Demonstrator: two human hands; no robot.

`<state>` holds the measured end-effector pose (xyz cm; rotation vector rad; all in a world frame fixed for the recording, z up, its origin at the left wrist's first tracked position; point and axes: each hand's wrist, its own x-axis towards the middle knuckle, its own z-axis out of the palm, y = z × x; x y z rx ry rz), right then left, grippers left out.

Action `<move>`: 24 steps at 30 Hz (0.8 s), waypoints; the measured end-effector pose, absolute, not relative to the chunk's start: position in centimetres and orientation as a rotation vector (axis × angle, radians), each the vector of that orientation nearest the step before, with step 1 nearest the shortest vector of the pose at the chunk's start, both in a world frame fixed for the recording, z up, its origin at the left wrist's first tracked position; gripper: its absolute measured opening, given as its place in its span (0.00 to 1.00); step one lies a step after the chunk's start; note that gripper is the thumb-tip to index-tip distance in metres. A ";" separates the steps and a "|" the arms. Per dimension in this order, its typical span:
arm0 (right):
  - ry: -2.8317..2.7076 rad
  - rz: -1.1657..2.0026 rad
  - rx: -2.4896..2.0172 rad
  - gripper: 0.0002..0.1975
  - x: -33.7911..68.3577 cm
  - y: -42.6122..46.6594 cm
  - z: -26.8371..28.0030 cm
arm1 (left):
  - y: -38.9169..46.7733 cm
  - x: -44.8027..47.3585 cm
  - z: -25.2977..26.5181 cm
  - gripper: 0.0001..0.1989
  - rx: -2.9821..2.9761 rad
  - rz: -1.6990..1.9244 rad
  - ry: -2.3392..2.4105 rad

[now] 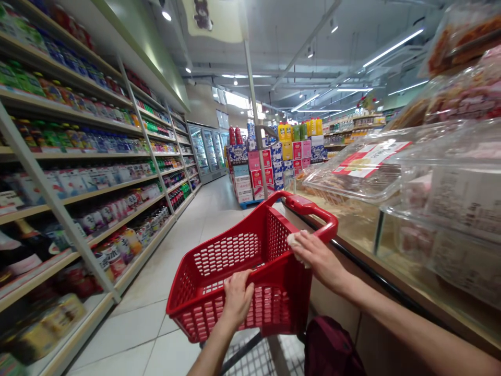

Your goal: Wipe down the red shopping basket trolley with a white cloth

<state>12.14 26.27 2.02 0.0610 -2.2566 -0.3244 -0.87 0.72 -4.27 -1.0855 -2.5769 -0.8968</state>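
Note:
A red plastic shopping cart basket with slotted walls stands in front of me, and nothing shows inside it. My left hand is closed over the near rim, its fingers hooked to the inside. A crumpled white wipe, cloth or tissue sits under the fingers of my right hand. That hand presses it against the basket's rim at the handle end, just below the red handle. My palm hides most of the wipe.
Shelves of bottles and packs line the left side. Clear plastic food boxes are piled on a counter at right, close to the cart. Ahead stand stacked drink cartons by a pole. Dark maroon fabric lies below my right arm.

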 end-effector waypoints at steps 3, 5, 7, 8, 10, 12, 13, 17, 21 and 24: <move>-2.256 -0.299 0.024 0.19 12.5 26.8 2.1 | 0.7 -0.9 -4.4 0.18 -1.137 -0.867 -2.566; -2.186 -0.268 -0.156 0.19 12.7 27.7 2.5 | 0.7 -0.9 -4.6 0.18 -1.150 -0.843 -2.556; -2.146 -0.243 -0.213 0.18 12.7 27.6 2.2 | 0.8 -0.8 -4.7 0.19 -1.148 -0.814 -2.542; -2.159 -0.238 -0.161 0.18 12.7 27.0 1.9 | 0.9 -0.8 -4.8 0.19 -1.151 -0.793 -2.535; -2.229 -0.244 0.043 0.19 12.6 25.5 1.0 | 0.8 -0.6 -4.8 0.22 -1.169 -0.732 -2.522; -2.287 -0.251 0.166 0.19 12.7 24.8 0.7 | 0.5 -0.4 -4.9 0.26 -1.182 -0.638 -2.506; -2.290 -0.248 0.142 0.19 12.8 25.1 0.8 | 0.4 -0.2 -5.0 0.28 -1.171 -0.585 -2.501; -2.140 -0.190 -0.221 0.20 13.5 27.2 1.7 | -0.2 0.3 -5.5 0.33 -1.082 -0.427 -2.499; -2.194 -0.231 0.025 0.20 13.1 25.9 0.7 | -0.7 0.3 -5.7 0.34 -1.095 -0.383 -2.531; -2.264 -0.253 0.108 0.20 12.9 25.4 0.8 | -1.5 0.2 -5.8 0.33 -1.127 -0.373 -2.529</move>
